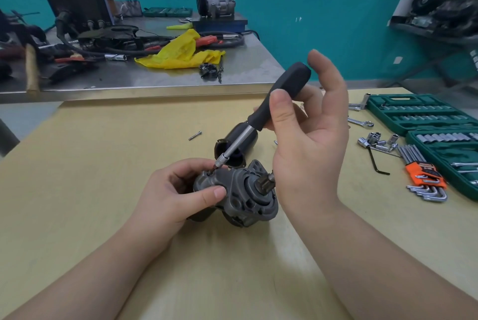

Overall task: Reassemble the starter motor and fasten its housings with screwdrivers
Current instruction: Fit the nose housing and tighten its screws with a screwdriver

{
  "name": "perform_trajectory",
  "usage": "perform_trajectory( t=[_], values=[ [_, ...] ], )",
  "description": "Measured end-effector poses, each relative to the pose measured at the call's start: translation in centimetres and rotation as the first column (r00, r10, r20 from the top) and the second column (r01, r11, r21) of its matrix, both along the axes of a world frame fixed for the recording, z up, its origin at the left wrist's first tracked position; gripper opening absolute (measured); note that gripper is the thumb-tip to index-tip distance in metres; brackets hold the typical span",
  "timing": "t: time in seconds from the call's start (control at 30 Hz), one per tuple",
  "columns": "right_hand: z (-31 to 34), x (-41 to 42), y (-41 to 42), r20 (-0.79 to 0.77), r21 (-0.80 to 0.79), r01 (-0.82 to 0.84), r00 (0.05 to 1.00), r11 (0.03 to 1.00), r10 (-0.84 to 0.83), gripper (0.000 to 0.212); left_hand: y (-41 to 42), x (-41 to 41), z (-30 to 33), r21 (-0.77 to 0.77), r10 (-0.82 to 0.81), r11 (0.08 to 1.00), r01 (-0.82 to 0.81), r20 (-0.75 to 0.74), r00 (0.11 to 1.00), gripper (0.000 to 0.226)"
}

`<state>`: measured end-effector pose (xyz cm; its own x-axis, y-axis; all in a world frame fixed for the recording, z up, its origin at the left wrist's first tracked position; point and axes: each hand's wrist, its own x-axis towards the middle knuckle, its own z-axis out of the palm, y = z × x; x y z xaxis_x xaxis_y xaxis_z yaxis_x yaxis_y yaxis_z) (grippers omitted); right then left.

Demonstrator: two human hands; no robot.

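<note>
One pale wooden table (77,190) carried the work, and one steel bench (181,74) stood behind it. On the table's right side lay two green socket cases (413,112), well apart from the motor, with one orange holder of hex keys (424,172) just beside the nearer case and a cluster of loose sockets (377,141) next to that; their number could not be told.

One starter motor (240,195) sat near the middle of the table, its long axis running roughly toward and away from the person, with the pinion shaft (265,180) on the near end pointing up and toward the camera. One black cylindrical housing (236,146) lay just behind it, open mouth facing left and forward.

Two hands were at work. The left hand (178,190) gripped the motor's left side, fingers curled over the top and thumb pressed against the front face. The right hand (307,138) pinched the screwdriver (261,115) handle between thumb and hidden fingers, while the other fingers stood loosely spread. The single screwdriver slanted from upper right down to lower left, its tip set on the motor's top left edge.

One loose bolt (195,135) lay on the table, left of the housing.
</note>
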<state>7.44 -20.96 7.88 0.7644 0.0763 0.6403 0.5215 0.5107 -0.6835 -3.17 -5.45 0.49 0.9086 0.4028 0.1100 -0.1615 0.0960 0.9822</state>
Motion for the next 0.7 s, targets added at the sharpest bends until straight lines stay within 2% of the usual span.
perform_trajectory(
  t=[0.23,0.47,0.57,0.7],
  values=[
    [-0.35,0.08,-0.15,-0.013,0.017,-0.077,0.997,0.997,0.077,0.04,-0.1,-0.06,0.18,-0.007,-0.004,1.0,0.004,-0.006,1.0,0.046],
    [-0.05,0.08,-0.02,-0.006,-0.004,0.034,0.999,0.999,-0.034,0.043,-0.42,-0.17,0.36,0.001,0.003,1.0,-0.003,0.007,1.0,0.045],
    [-0.32,0.2,-0.08,-0.019,0.006,0.005,1.0,1.0,-0.005,0.036,-0.47,-0.18,0.41,-0.006,-0.005,1.0,0.005,0.014,1.0,0.045],
    [-0.21,-0.06,-0.13,-0.005,0.015,-0.028,1.0,1.0,0.028,0.038,-0.57,-0.23,0.48,-0.001,0.021,1.0,-0.021,-0.001,1.0,0.047]
  ],
)
